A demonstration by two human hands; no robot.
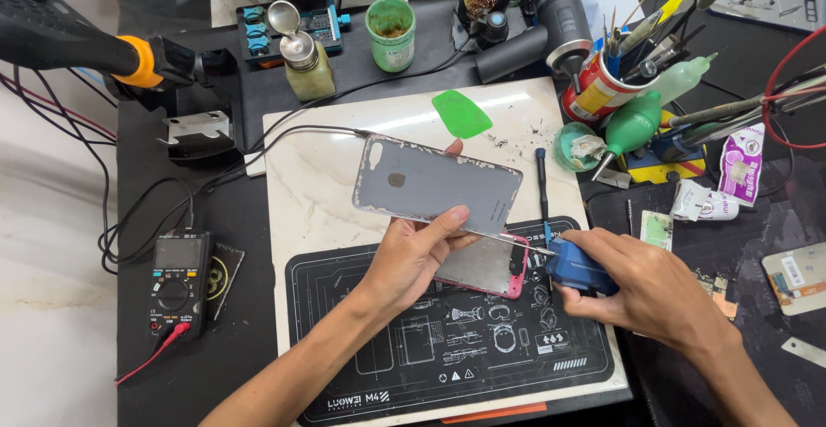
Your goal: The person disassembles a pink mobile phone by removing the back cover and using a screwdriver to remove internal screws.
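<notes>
two hands at work, left hand (411,255) lifting grey back cover (434,188), right hand (641,285) w/ blue tool (575,268)

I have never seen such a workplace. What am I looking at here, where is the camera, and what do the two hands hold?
There is one picture, taken by a camera on the person's head, looking down at a crowded repair bench. The left hand lifts a grey phone back cover away from a pink-edged phone that lies on a black printed work mat. The right hand grips a blue tool whose thin tip reaches the phone's edge. Around them lie a green plastic pick, a multimeter, a small screwdriver and a can of tools.
</notes>
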